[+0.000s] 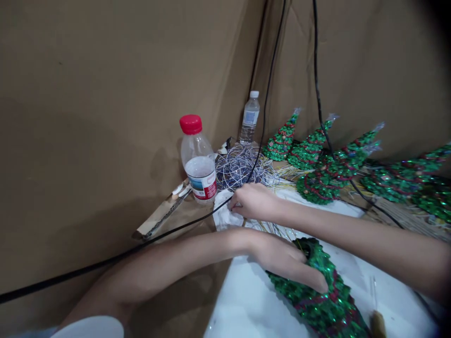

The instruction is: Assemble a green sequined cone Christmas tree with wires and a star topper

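Observation:
A green tinsel tree (pixel 338 300) with red garland lies on its side on the white surface (pixel 232 300), its open base towards the back. My left hand (pixel 285 265) reaches across from the left and holds this tree near its base, fingers over its side. Thin yellow and white wires (pixel 276 229) run from the base between my two arms. Closed in a pinch, my right hand (pixel 253 202) is over a crumpled white tissue (pixel 225 217), beside the black cable. What its fingertips hold is too small to tell.
A red-capped bottle (pixel 200 173), a tangle of wires (pixel 241 164) and a smaller bottle (pixel 250 119) stand behind. Several green trees (pixel 319 185) line the cardboard wall (pixel 105 94). A black cable (pixel 183 227) crosses the view. A thin tool (pixel 377 324) lies at lower right.

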Motion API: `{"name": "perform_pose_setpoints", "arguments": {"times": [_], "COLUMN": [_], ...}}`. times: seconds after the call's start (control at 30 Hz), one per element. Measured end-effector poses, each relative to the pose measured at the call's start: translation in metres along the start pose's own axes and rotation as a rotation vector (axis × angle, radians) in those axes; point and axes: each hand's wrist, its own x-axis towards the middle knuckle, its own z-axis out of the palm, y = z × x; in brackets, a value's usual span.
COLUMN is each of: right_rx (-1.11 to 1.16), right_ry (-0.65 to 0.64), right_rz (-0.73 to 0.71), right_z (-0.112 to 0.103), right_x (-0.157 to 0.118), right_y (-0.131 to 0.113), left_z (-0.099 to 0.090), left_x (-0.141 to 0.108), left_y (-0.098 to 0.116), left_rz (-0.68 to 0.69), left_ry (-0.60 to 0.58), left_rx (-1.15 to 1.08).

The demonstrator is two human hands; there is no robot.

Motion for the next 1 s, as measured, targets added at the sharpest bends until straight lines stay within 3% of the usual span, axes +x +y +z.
{"name": "perform_pose_setpoints", "arguments": {"times": [0.47, 0.7, 0.87, 1.0], "right_rx": [-0.03, 0.159, 0.384, 0.789], "right_ry": [0.006, -0.021, 0.059, 0.256], "right_rz": [-0.07, -0.126, -0.064, 0.07], "right_z": [0.007, -0.005, -0.029, -0.045], "right_x": [0.005, -0.001, -0.028, -0.082], "right_y": [-0.007, 0.001, 0.019, 0.029], "left_z": [0.0, 0.003, 0.002, 0.002], "left_x": [0.0, 0.004, 0.0, -0.005], "left_y": [0.001, -0.004, -0.005, -0.002], "left_rz": [0.019, 0.034, 0.001, -0.046], "left_ry": [0.021, 0.018, 0.035, 0.094], "left_rx": [-0.01, -0.035, -0.004, -0.05]}}
